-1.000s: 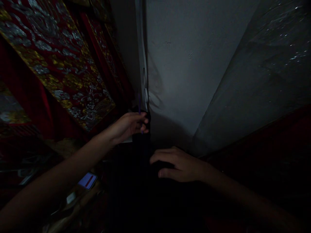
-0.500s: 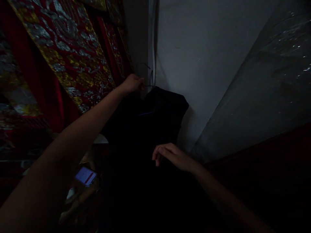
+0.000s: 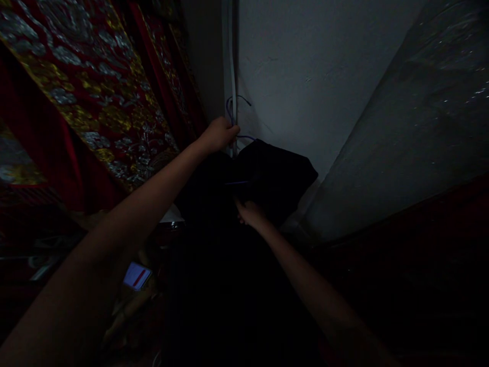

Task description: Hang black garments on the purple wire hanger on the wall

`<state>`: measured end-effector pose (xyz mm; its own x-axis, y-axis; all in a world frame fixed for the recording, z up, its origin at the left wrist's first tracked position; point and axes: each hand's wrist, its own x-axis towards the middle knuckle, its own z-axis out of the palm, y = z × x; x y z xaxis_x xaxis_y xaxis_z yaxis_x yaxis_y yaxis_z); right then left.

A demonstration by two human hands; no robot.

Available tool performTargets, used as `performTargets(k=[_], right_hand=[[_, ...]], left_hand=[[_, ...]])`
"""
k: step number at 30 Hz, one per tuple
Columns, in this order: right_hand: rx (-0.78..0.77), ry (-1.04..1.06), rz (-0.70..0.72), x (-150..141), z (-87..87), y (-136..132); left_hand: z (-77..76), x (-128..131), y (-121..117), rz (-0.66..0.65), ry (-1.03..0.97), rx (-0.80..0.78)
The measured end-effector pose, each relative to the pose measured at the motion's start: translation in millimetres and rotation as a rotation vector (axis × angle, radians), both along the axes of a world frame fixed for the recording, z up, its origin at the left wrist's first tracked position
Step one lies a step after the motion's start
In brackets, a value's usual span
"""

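Observation:
A black garment [image 3: 267, 173] hangs on a thin purple hanger [image 3: 229, 109] against the pale wall. My left hand [image 3: 219, 135] is raised and closed round the hanger just below its hook, near a white vertical strip [image 3: 231, 61]. My right hand [image 3: 248, 211] reaches up to the front of the garment below the collar, fingers curled into the dark cloth. The lower part of the garment is lost in shadow.
Red hangings with gold and silver embroidery [image 3: 95, 86] fill the left side. A grey glittery sheet [image 3: 412, 112] slants down on the right. A phone with a lit screen [image 3: 136, 276] lies low on the left among dim clutter.
My left hand rose with the hanger from waist height to the wall strip and lifted the garment. My right hand moved up from the lower cloth to just under the collar.

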<state>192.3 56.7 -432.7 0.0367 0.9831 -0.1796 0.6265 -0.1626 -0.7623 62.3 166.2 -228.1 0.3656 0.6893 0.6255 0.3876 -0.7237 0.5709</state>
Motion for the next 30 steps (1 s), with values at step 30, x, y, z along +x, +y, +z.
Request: performTargets(k=[30], right_hand=[[0.105, 0.725, 0.017, -13, -7.9, -92]], left_hand=[[-294.0, -7, -205, 0.172, -0.231, -0.455]])
